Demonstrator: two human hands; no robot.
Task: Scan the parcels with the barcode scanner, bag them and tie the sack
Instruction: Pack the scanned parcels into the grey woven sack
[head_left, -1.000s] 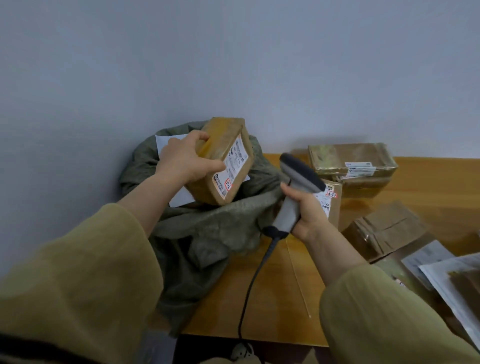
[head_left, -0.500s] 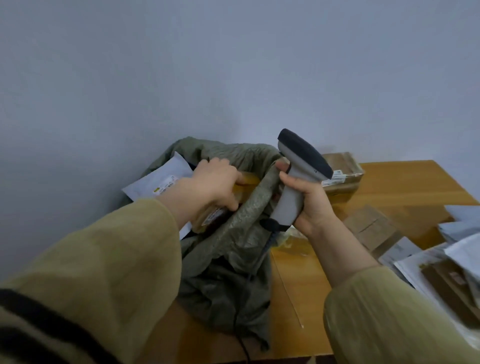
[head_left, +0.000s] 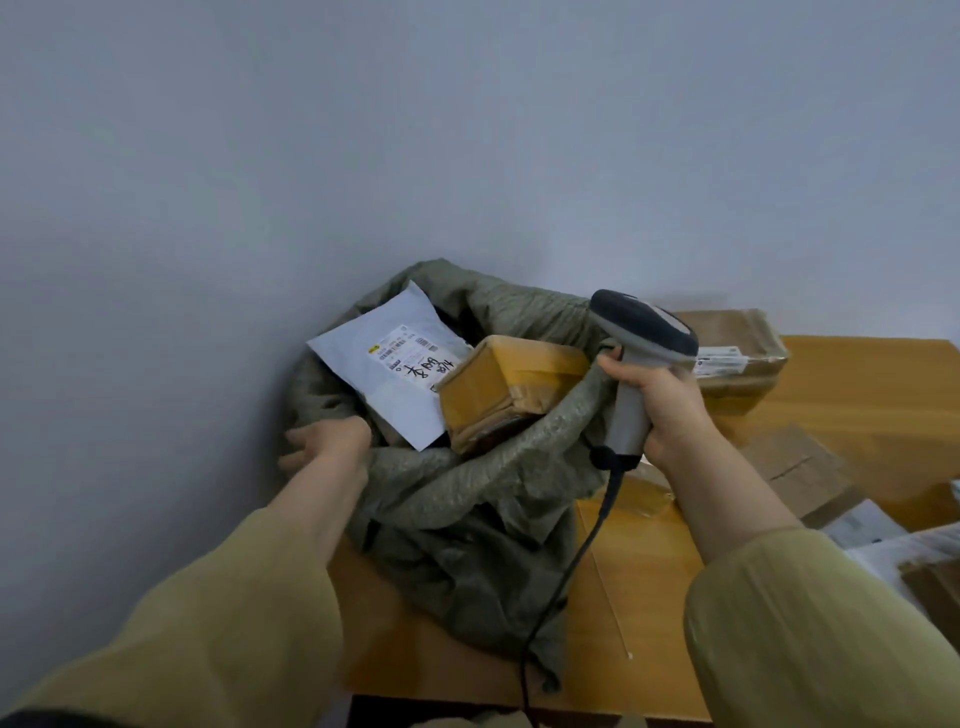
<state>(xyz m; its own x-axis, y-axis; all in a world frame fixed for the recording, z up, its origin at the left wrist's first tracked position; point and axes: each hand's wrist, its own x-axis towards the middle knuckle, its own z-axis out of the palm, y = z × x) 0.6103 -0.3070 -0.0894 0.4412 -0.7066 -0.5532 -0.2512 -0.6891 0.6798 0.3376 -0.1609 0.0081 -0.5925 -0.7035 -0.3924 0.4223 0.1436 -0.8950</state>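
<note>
A grey-green woven sack (head_left: 467, 499) stands open at the table's left end, against the wall. Inside it lie a white mailer (head_left: 384, 364) with a printed label and a brown taped box (head_left: 498, 389), its end sticking up over the rim. My left hand (head_left: 324, 441) grips the sack's rim on the left side. My right hand (head_left: 657, 400) holds the grey barcode scanner (head_left: 636, 353) by its handle at the sack's right rim, its dark head up. The scanner's black cable (head_left: 576, 561) hangs down over the table's front edge.
The wooden table (head_left: 857, 384) runs to the right. A brown box (head_left: 737, 348) wrapped in clear tape stands behind the scanner. More cardboard parcels (head_left: 795, 462) and white mailers (head_left: 872, 530) lie at the right edge. A plain wall closes off the left and back.
The brown box left my left hand and now lies in the sack. My left hand moved down to the sack's left rim. The scanner stayed in my right hand.
</note>
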